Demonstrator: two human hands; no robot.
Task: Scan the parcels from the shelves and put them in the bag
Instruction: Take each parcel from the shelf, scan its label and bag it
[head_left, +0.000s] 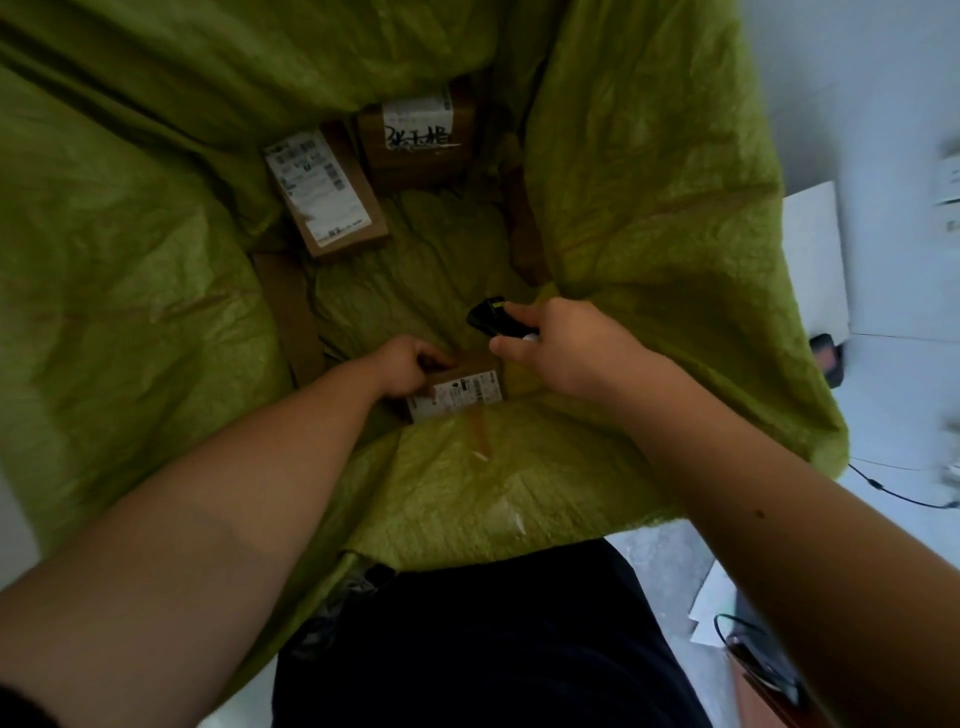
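I see a small parcel (457, 396) gripped low inside the green bag (130, 291), with the scanner (493, 318) held just above it.

My left hand (408, 366) has its fingers curled round the far edge of this cardboard parcel, whose white label faces up; it sits near the bag's close wall, though I cannot tell whether it rests on the bottom. My right hand (563, 345) is clamped round the black scanner, just beside and above the parcel. Further in, 2 more labelled parcels lie side by side on the bag's floor: a long box (327, 195) tilted to the left, and a squarer box (418, 132) with handwritten black marks. Right of the bag I see pale floor (883, 415), a black cable (904, 491) and loose papers (711, 608).
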